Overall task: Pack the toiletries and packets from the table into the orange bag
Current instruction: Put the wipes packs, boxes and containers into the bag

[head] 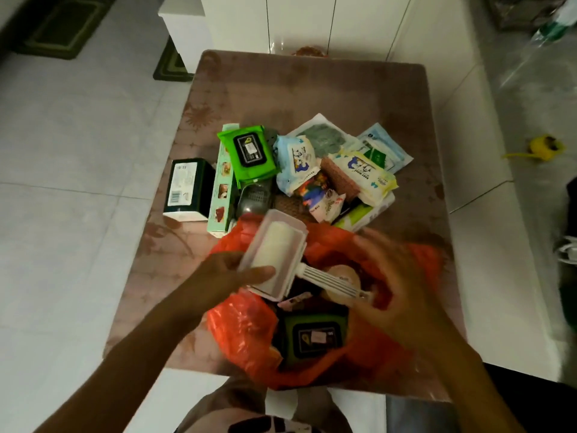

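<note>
The orange bag (246,335) lies open at the near edge of the table (312,89), with a green wipes pack (315,337) and other items inside. My left hand (231,273) grips a white lint roller (274,254) in a clear cover, held over the bag's mouth. My right hand (396,282) is blurred, fingers spread, beside the roller's handle tip and over the bag's right side. Behind the bag lies a pile: a second green wipes pack (249,151), baby wipes packs (295,160) (365,173), a long green box (223,185), a dark box (187,189), and mask packets (324,135).
A grey scoop-like item (256,198) lies between the green box and the bag. The table stands against white cabinets (281,20). Tiled floor on the left with green mats (62,26). A yellow object (543,146) lies on the floor at right.
</note>
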`<state>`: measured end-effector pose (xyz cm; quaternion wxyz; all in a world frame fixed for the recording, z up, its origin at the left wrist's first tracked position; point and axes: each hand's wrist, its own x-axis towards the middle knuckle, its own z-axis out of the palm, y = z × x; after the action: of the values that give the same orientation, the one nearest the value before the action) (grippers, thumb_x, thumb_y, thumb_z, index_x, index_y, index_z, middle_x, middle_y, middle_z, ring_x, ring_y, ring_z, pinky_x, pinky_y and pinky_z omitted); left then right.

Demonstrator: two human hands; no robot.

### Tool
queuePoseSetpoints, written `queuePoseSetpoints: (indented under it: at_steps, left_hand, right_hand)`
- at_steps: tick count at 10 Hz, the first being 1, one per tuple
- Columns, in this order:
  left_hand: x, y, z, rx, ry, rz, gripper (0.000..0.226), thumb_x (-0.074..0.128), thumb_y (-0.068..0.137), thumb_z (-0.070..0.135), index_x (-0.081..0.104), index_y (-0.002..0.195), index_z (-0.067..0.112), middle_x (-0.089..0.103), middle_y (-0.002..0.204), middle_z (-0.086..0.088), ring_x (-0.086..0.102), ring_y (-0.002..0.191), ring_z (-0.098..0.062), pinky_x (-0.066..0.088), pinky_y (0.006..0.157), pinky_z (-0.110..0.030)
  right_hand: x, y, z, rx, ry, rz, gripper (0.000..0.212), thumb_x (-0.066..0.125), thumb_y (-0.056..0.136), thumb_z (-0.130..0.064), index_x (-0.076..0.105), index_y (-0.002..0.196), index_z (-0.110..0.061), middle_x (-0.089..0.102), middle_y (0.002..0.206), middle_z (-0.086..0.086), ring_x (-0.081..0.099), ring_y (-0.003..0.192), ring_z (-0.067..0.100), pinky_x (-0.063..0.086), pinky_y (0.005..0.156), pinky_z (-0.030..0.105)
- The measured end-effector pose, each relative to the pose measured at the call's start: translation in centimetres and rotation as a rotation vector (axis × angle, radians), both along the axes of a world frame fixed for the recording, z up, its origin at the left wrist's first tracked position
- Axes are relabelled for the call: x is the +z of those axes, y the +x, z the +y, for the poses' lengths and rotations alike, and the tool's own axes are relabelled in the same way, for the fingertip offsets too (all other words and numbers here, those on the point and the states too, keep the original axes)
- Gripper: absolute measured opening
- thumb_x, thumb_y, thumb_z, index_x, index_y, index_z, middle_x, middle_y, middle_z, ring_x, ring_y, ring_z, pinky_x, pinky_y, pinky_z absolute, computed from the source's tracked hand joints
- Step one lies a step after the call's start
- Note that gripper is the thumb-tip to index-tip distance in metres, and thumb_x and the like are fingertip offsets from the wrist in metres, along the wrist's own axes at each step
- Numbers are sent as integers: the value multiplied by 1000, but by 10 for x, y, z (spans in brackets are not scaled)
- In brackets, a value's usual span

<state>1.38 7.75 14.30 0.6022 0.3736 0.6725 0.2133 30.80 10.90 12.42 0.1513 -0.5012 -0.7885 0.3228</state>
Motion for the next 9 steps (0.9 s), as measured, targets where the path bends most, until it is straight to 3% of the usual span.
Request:
queuePoseSetpoints:
  at_steps: [1, 2, 3, 4, 5, 6, 7, 8, 9]
  left_hand:
    - [-29, 40, -15, -79, -96, -52, 54, 69, 66, 64, 69, 100, 21, 77, 86, 4, 69, 77, -14, 46, 62, -23]
    - [-43, 50, -33, -179, -36, 14, 61, 58, 70, 73, 64, 111, 28, 73, 88, 14, 69, 79, -9, 45, 60, -13]
    - [-54, 31, -49, -665, 52, 399, 77, 44, 63, 90, 56, 124, 45, 64, 105, 30, 61, 104, -3, 45, 83, -10]
    - [-54, 15, -47, -785, 16, 463, 89, 29, 53, 98, 49, 127, 52, 52, 138, 16, 42, 133, -14, 32, 112, -38]
    - [-76, 11, -43, -705, 136, 576, 54, 43, 79, 78, 47, 127, 54, 47, 145, 2, 36, 137, -25, 25, 115, -47]
    - [-87, 18, -53, -928, 146, 765, 51, 54, 88, 51, 46, 136, 38, 45, 144, -2, 37, 134, -26, 28, 112, -41]
    - [-94, 16, -56, -873, 301, 923, 52, 53, 89, 42, 47, 138, 24, 52, 136, 3, 40, 132, -23, 30, 110, -36]
    - [-92, 6, -54, -808, 371, 932, 46, 55, 85, 46, 58, 128, 28, 56, 134, 6, 40, 131, -19, 28, 112, -38]
    - [-88, -7, -57, -894, 396, 910, 50, 41, 83, 66, 71, 106, 33, 60, 130, 11, 42, 132, -20, 26, 111, -47]
  right_hand:
    - [-24, -11, -9, 235, -113, -268, 66, 61, 89, -32, 26, 144, -38, 44, 144, -7, 46, 125, 16, 39, 102, 31]
    - [-40, -5, -21, 191, -240, -134, 51, 53, 96, -25, 32, 140, -39, 45, 143, -7, 48, 126, 14, 37, 102, 22]
    - [-52, 22, -23, 241, -455, -26, 45, 58, 92, -34, 39, 128, -54, 47, 138, -21, 48, 122, -4, 38, 99, 12]
    - [-51, 28, -16, 319, -568, -97, 39, 63, 88, -40, 52, 124, -48, 56, 124, -25, 53, 110, -9, 43, 93, 13]
    - [-54, 9, -15, 492, -530, -265, 25, 62, 86, -46, 64, 108, -36, 60, 100, -19, 55, 89, -2, 46, 81, 23]
    - [-65, -11, -17, 519, -464, -319, 22, 64, 84, -43, 67, 102, -31, 65, 93, -15, 58, 82, 1, 50, 77, 29]
    - [-82, -31, -16, 372, -404, -256, 18, 65, 83, -38, 68, 98, -28, 71, 93, -8, 64, 81, 7, 53, 73, 32]
    - [-93, -39, -16, 307, -235, -220, 14, 64, 85, -35, 67, 95, -26, 70, 91, -6, 64, 83, 11, 48, 64, 29]
    - [-111, -44, -22, 212, -98, -333, 11, 63, 85, -31, 67, 95, -28, 66, 96, -2, 61, 91, 20, 37, 64, 30]
